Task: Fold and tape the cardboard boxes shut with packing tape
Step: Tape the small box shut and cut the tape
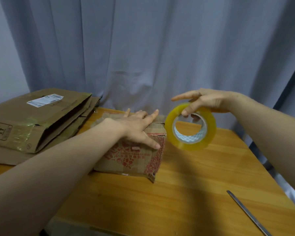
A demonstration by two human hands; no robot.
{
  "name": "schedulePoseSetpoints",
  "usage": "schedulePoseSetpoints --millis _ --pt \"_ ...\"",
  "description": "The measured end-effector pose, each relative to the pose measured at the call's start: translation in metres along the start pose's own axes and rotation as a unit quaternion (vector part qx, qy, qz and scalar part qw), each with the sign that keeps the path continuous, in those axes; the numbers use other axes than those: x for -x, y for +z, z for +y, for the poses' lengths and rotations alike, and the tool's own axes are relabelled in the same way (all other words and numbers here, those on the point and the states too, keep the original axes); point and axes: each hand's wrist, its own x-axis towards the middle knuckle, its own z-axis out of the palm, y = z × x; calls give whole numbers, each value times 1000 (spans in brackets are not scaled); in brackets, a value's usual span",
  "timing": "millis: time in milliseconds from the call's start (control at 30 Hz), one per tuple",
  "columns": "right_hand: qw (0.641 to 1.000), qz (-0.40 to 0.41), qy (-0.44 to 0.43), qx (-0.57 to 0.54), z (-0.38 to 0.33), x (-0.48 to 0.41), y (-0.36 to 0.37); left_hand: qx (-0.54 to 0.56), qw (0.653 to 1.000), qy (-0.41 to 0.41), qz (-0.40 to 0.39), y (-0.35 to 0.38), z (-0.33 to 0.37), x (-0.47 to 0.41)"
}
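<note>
Left grip (138, 126): bare, open and flat, with the fingers straight and spread. The palm presses on the top of the small box, and the thumb reaches down over its near face.
Right grip (206, 101): closed on the tape roll. The thumb presses the outer yellow face and curled fingers show inside the core, while the forefinger points straight out over the top.
Tape roll (191, 144): yellowish clear packing tape on a white printed core. It is held upright in the air, just right of the small box's upper right corner. I cannot tell whether its edge touches the cardboard.
Small box (134, 155): worn brown cardboard with red print on the near face. It sits on the tabletop towards the back, with its top flaps down under the left grip. A strip of clear tape shines along its lower near edge, and the lower right corner is torn.
Tabletop (194, 176): orange-brown wood grain.
Flattened boxes (32, 120): a stack at the left, just beside the small box. A white shipping label (44, 99) is on the top one, which also carries old tape.
Metal tool (247, 212): slim and silver, lying at a slant near the right front edge, well apart from the box.
Curtain (143, 48): grey-blue folds behind the tabletop.
</note>
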Motion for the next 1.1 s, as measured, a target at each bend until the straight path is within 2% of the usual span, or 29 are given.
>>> schedulePoseSetpoints --millis 100,167,333,900,1100 --pt "995 38 -44 -87 17 9 4 1 1000 6 0 -2 3 2" --pt "993 42 -50 -100 24 11 4 -2 1000 11 -2 -3 6 1" --pt "999 24 -28 -30 30 7 12 -7 1000 13 -15 0 6 3" --pt "998 46 -24 -37 38 1 26 -21 998 20 -48 -18 16 -3" --pt "999 31 -11 1 37 -4 34 -25 998 21 -61 -25 19 -1"
